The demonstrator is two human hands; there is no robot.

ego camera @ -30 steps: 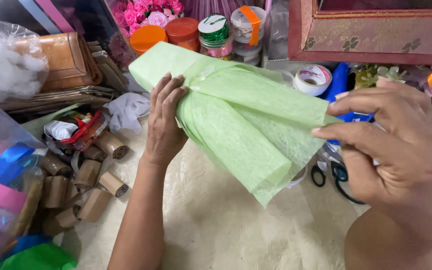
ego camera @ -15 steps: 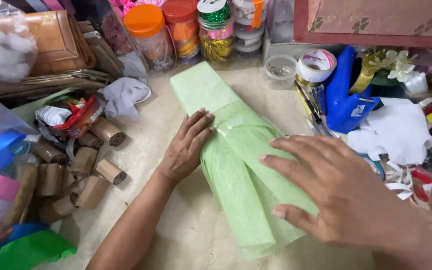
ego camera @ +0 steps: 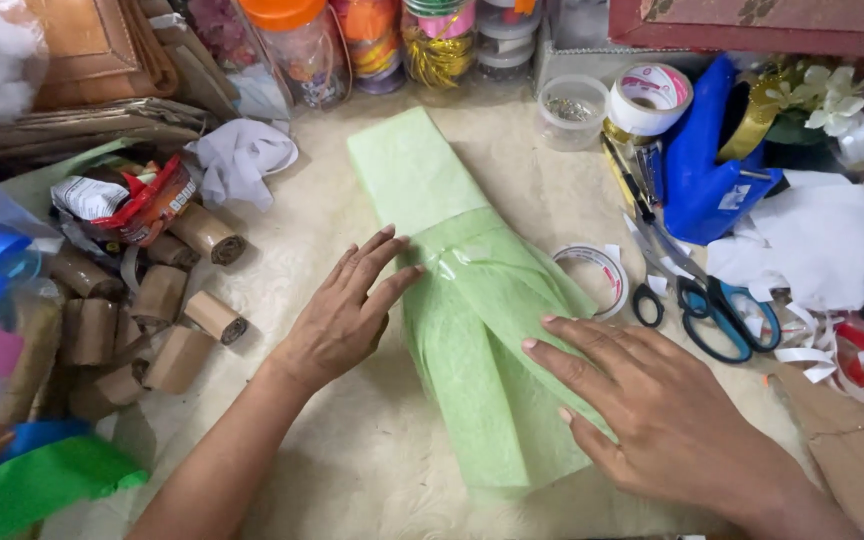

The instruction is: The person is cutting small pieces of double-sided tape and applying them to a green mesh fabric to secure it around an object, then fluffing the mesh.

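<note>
Scissors point(ego camera: 712, 300), tape roll point(ego camera: 592, 280) flank green wrap point(ego camera: 472, 330); left hand point(ego camera: 342, 320), right hand point(ego camera: 652, 410) press flat, spread.

Left hand point(ego camera: 337, 320): bare, no glove, ring or bracelet; forearm enters from the lower left of the frame, uncovered, no sleeve in view. Right hand point(ego camera: 652, 415): bare, no ring or watch; short, unpainted fingernails; wrist leaves at the lower right of the frame, no sleeve visible.
</note>
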